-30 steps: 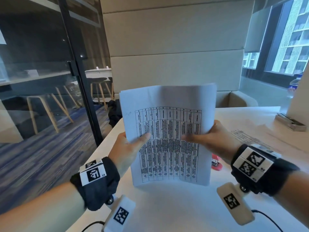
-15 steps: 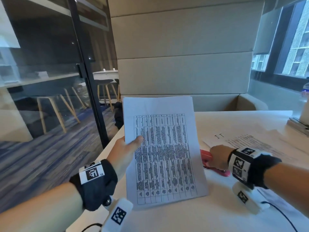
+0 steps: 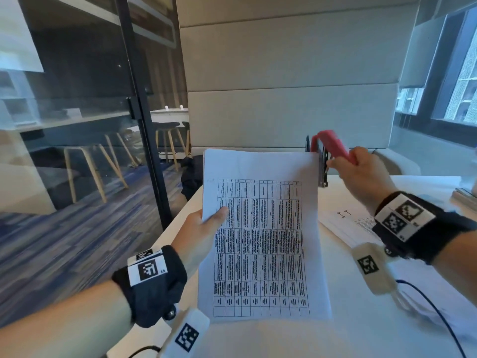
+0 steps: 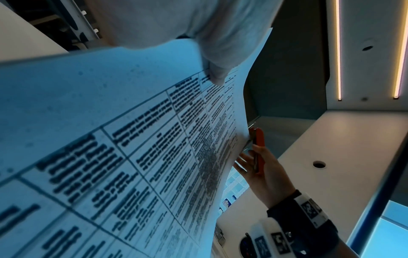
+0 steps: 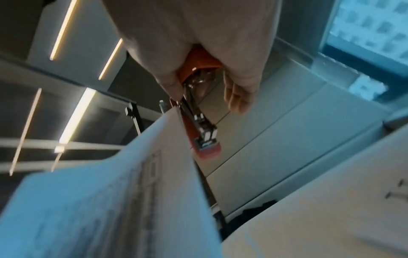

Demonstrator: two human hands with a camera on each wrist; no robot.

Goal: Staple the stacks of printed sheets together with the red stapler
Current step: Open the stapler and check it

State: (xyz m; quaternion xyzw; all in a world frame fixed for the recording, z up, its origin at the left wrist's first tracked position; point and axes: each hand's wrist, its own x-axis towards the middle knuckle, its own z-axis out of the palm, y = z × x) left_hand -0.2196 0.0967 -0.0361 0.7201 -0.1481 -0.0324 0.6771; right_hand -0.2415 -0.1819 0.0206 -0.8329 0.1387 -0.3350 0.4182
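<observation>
My left hand [image 3: 206,226] pinches the left edge of a stack of printed sheets [image 3: 260,233] with a table on it, thumb on the front, holding it up above the white table [image 3: 284,339]. My right hand [image 3: 361,174] grips the red stapler [image 3: 333,147] in the air at the stack's top right corner. The stapler's mouth stands at that corner. From the left wrist the sheets [image 4: 132,139] fill the view, with the stapler [image 4: 257,139] behind their edge. The right wrist view shows the stapler [image 5: 198,122] against the paper's edge [image 5: 141,174].
More printed sheets [image 3: 346,223] lie on the table to the right, under my right wrist. A blue cable [image 3: 433,311] trails over the table at the right. A padded booth wall [image 3: 284,99] stands behind; a glass partition [image 3: 77,125] is at the left.
My right hand let go of the stack, took the red stapler from the table and raised it to the stack's top right corner. My left hand alone holds the sheets.
</observation>
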